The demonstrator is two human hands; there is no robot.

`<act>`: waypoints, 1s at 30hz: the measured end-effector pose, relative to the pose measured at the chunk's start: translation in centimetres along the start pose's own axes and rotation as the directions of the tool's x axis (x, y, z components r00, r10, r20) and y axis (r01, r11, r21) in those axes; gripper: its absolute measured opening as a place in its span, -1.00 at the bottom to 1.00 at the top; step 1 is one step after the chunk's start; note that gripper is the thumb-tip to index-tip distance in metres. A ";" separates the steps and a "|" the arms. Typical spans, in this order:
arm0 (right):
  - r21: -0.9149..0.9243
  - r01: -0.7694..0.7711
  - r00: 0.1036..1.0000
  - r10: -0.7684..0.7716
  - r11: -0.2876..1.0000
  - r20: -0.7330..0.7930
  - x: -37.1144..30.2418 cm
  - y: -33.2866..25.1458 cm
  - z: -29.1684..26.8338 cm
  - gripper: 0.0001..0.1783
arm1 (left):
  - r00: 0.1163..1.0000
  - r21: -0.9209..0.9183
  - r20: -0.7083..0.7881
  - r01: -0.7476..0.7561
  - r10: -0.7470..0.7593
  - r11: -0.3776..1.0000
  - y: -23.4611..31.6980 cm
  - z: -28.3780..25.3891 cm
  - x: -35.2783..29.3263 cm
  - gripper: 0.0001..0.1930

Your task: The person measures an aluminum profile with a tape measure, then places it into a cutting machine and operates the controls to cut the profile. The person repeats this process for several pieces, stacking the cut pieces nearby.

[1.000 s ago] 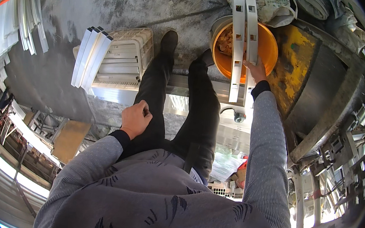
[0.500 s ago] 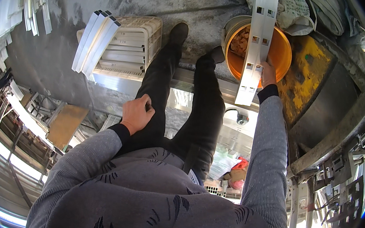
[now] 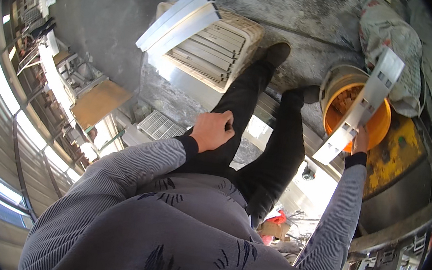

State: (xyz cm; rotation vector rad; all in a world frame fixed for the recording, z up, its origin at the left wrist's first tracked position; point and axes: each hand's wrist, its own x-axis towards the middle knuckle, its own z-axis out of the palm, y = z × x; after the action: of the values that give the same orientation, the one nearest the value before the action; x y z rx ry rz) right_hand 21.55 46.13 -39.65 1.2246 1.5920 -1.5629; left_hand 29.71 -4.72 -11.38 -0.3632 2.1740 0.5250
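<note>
**Slotted white strip held low, over the orange bucket**

Nearest, the left hand [image 3: 212, 130] rests curled in a loose fist on the thigh, holding nothing. Further out, the right hand [image 3: 360, 141] is closed around the lower part of a long white slotted strip [image 3: 362, 107], which tilts up over the orange bucket [image 3: 380, 123]. It looks stiff, light and thin-edged; gripped so low it would lever, so a hold nearer its middle seems steadier. Beyond lies a cream slatted crate [image 3: 210, 48].
</note>
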 end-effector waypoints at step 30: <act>-0.875 0.195 0.902 -0.432 0.444 -0.019 -24.6 6.9 15.3 -0.42 | 0.987 0.742 -0.041 -0.073 0.154 0.666 -14.7 -8.9 32.7 -0.79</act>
State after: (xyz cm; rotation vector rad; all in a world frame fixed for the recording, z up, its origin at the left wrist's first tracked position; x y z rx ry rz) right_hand 34.82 25.45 -22.85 0.5357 2.4338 -0.5279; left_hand 10.48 -24.23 -36.09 0.2101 2.3063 -0.3574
